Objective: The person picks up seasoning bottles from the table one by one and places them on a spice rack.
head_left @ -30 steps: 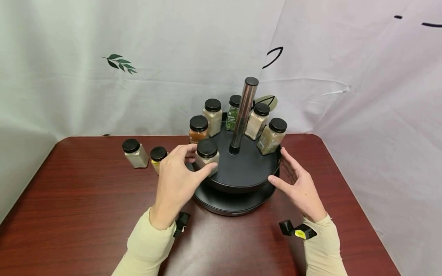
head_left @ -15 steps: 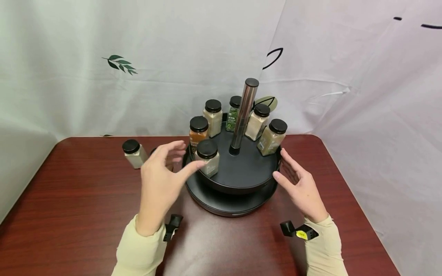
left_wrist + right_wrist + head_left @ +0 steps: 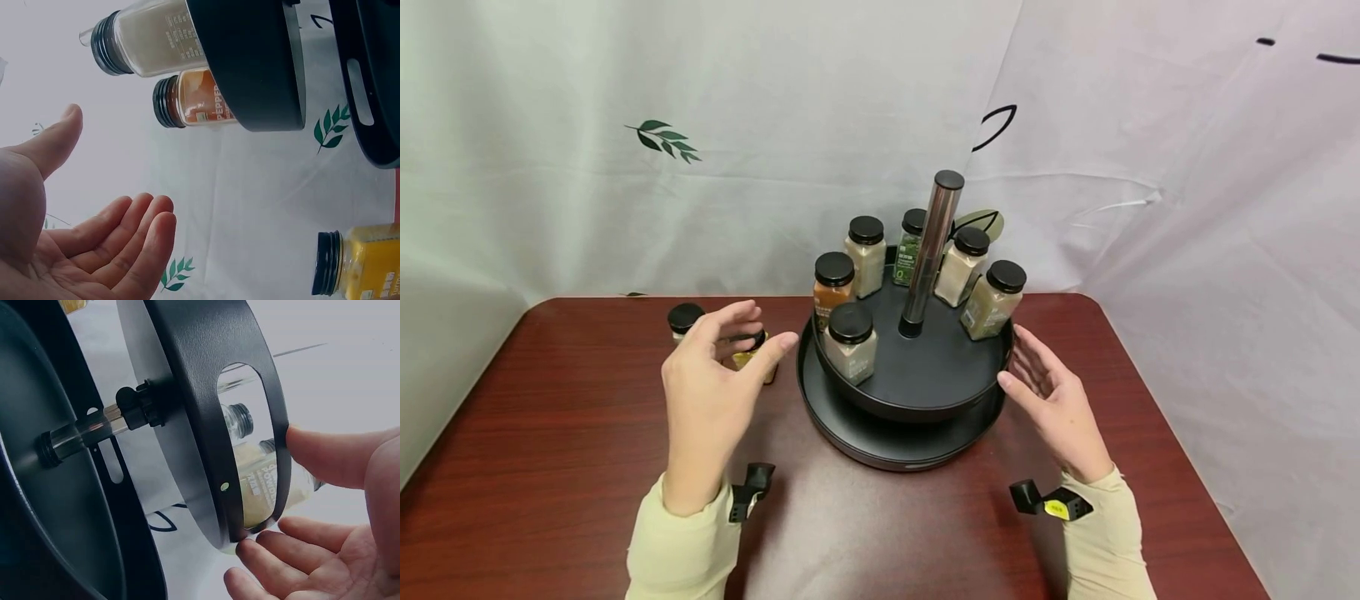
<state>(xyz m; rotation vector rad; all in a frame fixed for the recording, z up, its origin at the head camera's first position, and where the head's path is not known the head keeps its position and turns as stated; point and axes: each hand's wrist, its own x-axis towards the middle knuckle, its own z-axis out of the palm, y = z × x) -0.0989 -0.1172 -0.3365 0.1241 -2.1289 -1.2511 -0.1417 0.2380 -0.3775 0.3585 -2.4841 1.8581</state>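
My left hand holds nothing, its thumb and fingers spread apart over the table left of a two-tier black turntable. It partly covers a yellow spice jar and a pale spice jar, both with black lids. On the upper tier, near its left front rim, stands a beige spice jar. An orange pepper jar is just behind it. At the tier's right side, my right hand touches the rim with its thumb and fingertips, the fingers only slightly bent.
Several more spice jars stand round the back of the upper tier. A central post rises between them. The wider lower tier sits beneath on the dark red table. A white cloth hangs close behind.
My left hand has let go of the beige jar, leaving it on the upper tier, and moved left toward the table jars. The right hand has barely moved at the rim.
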